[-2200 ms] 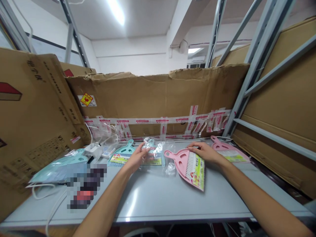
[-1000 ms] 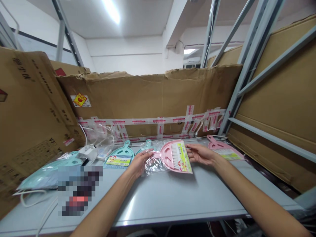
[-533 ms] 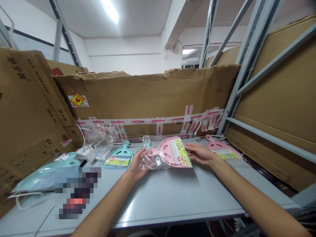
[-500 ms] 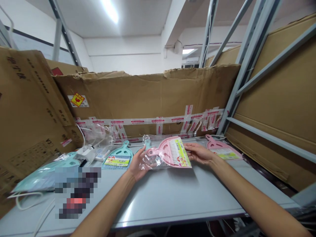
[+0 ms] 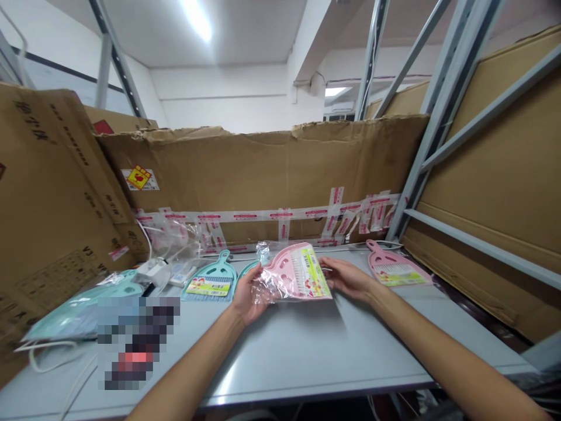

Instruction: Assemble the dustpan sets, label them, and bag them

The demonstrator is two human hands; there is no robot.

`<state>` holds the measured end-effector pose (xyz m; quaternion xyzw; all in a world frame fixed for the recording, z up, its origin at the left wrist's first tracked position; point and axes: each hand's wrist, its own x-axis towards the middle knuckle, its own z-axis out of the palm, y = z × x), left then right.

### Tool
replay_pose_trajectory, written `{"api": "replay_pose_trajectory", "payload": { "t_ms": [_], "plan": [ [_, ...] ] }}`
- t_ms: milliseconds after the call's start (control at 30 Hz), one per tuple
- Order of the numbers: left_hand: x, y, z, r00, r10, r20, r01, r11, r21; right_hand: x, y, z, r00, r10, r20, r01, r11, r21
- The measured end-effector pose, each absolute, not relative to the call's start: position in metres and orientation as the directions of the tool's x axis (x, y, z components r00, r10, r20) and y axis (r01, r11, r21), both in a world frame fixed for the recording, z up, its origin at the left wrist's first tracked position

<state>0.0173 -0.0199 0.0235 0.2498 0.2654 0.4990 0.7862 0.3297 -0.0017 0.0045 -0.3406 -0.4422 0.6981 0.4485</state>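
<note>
My left hand (image 5: 250, 297) is closed around the handle end of a pink dustpan and brush set (image 5: 291, 273), partly inside a clear plastic bag. The set is held above the grey table, its bristles and green-yellow label facing right. My right hand (image 5: 346, 279) is at the label edge of the set, fingers bent; whether its fingertips grip the edge is hard to make out. A teal dustpan set (image 5: 213, 280) lies left of my left hand. Another teal one (image 5: 263, 252) is mostly hidden behind the held set. To the right lies a second pink set (image 5: 397, 266).
Bagged teal sets (image 5: 83, 304), a white plug adapter (image 5: 153, 272) and cables occupy the left of the table (image 5: 307, 356). A large taped cardboard box (image 5: 254, 169) stands along the back. Metal shelf posts (image 5: 421, 158) and more cardboard flank the right.
The pink set has shifted slightly left, and its handle is now more covered by my left hand. My right hand has moved a little left along with it.
</note>
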Motion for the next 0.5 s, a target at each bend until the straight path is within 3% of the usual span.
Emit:
{"api": "replay_pose_trajectory", "payload": {
  "t_ms": [167,333,500],
  "plan": [
    [0.016,-0.021,0.027,0.422,0.901,-0.101,-0.629,0.371,0.683,0.332,-0.006,0.015,-0.481,0.87,-0.111,-0.34,-0.302,-0.891],
    [0.018,-0.023,0.028,0.465,0.881,-0.087,-0.552,0.365,0.75,0.339,-0.002,0.015,-0.386,0.921,-0.05,-0.33,-0.188,-0.925],
    [0.019,-0.021,0.025,0.392,0.913,-0.114,-0.512,0.32,0.797,0.345,0.002,0.013,-0.371,0.929,-0.013,-0.284,-0.126,-0.95]
  ]
}}
